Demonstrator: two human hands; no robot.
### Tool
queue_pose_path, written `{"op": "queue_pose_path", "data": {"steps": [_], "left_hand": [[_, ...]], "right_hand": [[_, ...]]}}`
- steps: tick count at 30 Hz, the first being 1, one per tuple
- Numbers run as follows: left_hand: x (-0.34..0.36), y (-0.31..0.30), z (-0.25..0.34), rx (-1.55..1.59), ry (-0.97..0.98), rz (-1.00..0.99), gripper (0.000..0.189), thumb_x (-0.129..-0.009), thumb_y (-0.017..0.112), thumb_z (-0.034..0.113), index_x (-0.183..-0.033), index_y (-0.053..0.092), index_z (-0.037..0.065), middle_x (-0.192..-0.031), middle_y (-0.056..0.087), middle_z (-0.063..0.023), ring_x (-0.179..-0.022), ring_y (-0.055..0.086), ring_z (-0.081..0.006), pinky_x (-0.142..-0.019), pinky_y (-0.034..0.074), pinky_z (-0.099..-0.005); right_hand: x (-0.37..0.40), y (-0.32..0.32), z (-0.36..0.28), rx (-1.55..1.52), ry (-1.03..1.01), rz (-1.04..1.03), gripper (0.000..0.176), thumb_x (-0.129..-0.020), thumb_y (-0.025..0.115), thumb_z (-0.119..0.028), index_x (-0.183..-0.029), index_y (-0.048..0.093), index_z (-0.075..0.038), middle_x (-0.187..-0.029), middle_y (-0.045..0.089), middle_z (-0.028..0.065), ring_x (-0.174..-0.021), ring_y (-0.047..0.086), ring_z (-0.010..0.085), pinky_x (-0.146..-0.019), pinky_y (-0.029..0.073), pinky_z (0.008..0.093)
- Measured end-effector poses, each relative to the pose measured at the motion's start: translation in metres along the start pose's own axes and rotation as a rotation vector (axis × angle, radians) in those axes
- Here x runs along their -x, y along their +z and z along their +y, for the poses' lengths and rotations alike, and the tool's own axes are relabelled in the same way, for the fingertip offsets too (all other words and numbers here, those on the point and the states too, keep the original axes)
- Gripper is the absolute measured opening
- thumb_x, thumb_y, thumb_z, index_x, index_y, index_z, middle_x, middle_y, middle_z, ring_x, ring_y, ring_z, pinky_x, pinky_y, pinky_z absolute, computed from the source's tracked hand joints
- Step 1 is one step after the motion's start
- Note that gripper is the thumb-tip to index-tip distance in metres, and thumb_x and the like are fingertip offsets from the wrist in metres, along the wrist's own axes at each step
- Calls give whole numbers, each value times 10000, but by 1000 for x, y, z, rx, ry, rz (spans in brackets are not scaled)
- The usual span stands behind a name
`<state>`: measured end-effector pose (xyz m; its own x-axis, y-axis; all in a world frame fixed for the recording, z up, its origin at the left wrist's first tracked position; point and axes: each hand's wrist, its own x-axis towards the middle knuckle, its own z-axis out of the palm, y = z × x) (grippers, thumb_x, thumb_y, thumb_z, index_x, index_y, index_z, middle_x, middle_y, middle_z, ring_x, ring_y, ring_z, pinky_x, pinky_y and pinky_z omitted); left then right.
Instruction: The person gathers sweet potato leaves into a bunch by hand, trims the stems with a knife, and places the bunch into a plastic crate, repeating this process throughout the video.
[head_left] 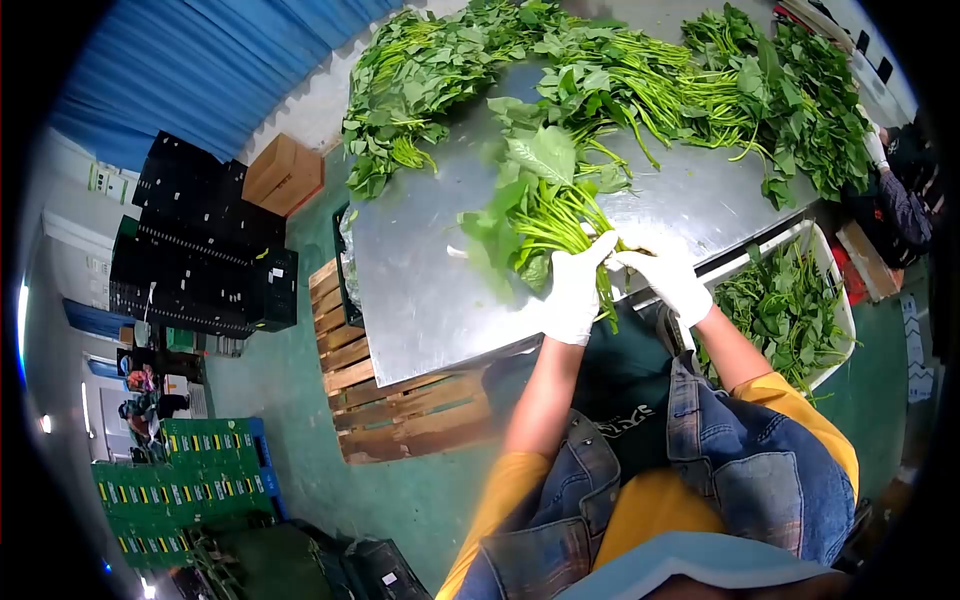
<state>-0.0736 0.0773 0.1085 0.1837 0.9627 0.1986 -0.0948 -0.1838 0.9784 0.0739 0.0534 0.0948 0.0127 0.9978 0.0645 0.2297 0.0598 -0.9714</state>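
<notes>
A bunch of leafy green stems [552, 222] is held over the near edge of the metal table [420, 300], leaves pointing away from me. My left hand [574, 292], in a white glove, wraps round the lower stems. From the other side my right hand [668, 280], gloved in white too, pinches at the stem ends. Some cut ends hang below the fingers. The leaves on the bunch's left side are blurred. Farther back on the table lie heaps of the same leafy greens [640, 75], stems mostly toward me.
On my right stands a white crate [845, 300] with loose greens in it. A wooden pallet [345, 375] shows under the table's left side. At the far right is another person's sleeve [905, 210]. Black crates [200, 255] and green crates [190, 480] are stacked to the left.
</notes>
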Motion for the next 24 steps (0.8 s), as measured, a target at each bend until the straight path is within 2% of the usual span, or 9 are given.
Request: {"op": "queue_pose_path", "data": {"steps": [3, 4, 8, 9, 10, 12, 19, 20, 24], "left_hand": [[-6, 14, -30, 604, -313, 91, 140, -790, 651, -10, -920, 603, -22, -723, 593, -30, -541, 532, -90, -492, 433, -211], [-8, 11, -25, -181, 288, 44, 142, -791, 652, -6, -923, 601, -16, -720, 588, -27, -550, 535, -91, -496, 434, -212], [-30, -21, -66, -1737, 1230, -12, 161, -788, 656, 19, -939, 604, 9, -807, 610, -57, -660, 549, -94, -561, 439, -233], [-29, -25, -64, -1745, 1117, 48, 150, -804, 636, 20, -949, 602, 9, -820, 614, -62, -659, 543, -96, -571, 437, -232], [-28, -28, -60, -1753, 1005, 110, 141, -820, 616, 21, -959, 600, 10, -834, 618, -67, -658, 537, -99, -581, 435, -230], [-35, -43, -45, -1822, 1072, 181, 135, -858, 575, 29, -991, 593, 10, -853, 619, -74, -663, 528, -104, -600, 432, -221], [-30, -50, -40, -1762, 1111, 171, 160, -880, 555, 41, -1036, 575, 13, -875, 613, -76, -689, 530, -108, -628, 437, -219], [-29, -49, -38, -1791, 1120, 162, 159, -881, 554, 42, -1036, 575, 14, -875, 612, -75, -686, 530, -108, -626, 437, -220], [-23, -52, -37, 106, 3, 280, 164, -886, 548, 52, -1044, 549, 9, -920, 610, -92, -809, 557, -139, -739, 444, -245]], "right_hand": [[17, 2, -2, -133, 41, 106, 116, -804, 612, -53, -873, 669, 21, -773, 654, 33, -682, 564, 77, -639, 449, 215], [23, 2, 5, -231, 37, 229, 122, -803, 616, -56, -880, 670, 22, -782, 656, 41, -687, 566, 81, -640, 447, 218], [31, -47, 63, -115, -174, 654, 165, -863, 586, -117, -965, 640, 0, -898, 658, 75, -748, 578, 118, -698, 463, 231], [35, -74, 68, -167, -214, 770, 224, -876, 586, -148, -1056, 588, -14, -1009, 626, 85, -791, 572, 127, -740, 478, 231], [35, -108, 77, -865, -50, 869, 322, -876, 594, -149, -1145, 524, 13, -1092, 590, 106, -855, 573, 138, -775, 485, 222], [47, -171, 110, -1448, -198, 779, 475, -901, 563, -291, -1238, 467, 29, -1124, 573, 114, -968, 570, 167, -837, 500, 270], [30, -132, 102, -949, 41, 443, 403, -912, 543, -213, -1264, 488, -25, -1160, 571, 36, -807, 553, 62, -631, 430, 160], [23, -113, 82, -832, 73, 408, 405, -884, 582, -197, -1237, 511, -11, -915, 612, 20, -683, 548, 36, -552, 446, 127], [-2, -61, 14, -467, 183, 125, 276, -866, 557, -148, -1100, 617, -13, -849, 626, 25, -659, 535, 54, -567, 409, 171]]}}
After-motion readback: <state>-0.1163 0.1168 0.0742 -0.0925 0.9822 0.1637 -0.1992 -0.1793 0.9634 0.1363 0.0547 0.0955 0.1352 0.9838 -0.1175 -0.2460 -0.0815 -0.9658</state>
